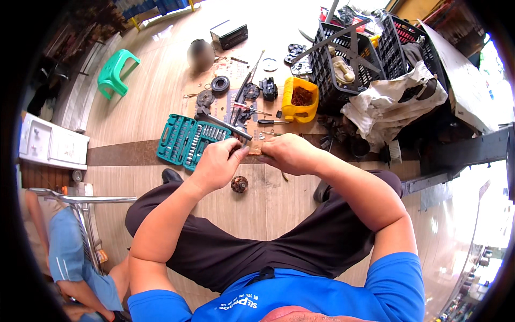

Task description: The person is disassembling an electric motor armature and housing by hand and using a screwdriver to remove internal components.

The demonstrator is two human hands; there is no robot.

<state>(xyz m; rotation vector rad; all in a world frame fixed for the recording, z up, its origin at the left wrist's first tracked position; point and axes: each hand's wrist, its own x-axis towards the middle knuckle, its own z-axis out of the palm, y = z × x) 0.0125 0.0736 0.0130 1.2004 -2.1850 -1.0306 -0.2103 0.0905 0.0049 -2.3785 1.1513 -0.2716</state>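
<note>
My left hand [220, 163] is raised over the work area with its fingers curled in a pinch at the lower end of a long metal bar [228, 126]; what it grips is hard to make out. My right hand [287, 153] is closed just right of it, thumb and fingers around something small and hidden. An open teal socket set [171, 139] lies beside my left hand. Below the hands sits a round copper-wound motor part [239, 184]. Cardboard [193, 80] under scattered parts holds a black ring [220, 84], a black housing [268, 89] and a screwdriver [266, 122].
A yellow cut-open jug [289, 112], black crates [322, 64] and white cloth [375, 107] crowd the right, beside a metal beam [466, 150]. A green stool [110, 72] stands back left. Another person in blue shorts [70, 241] is at lower left, near a metal rail [107, 199].
</note>
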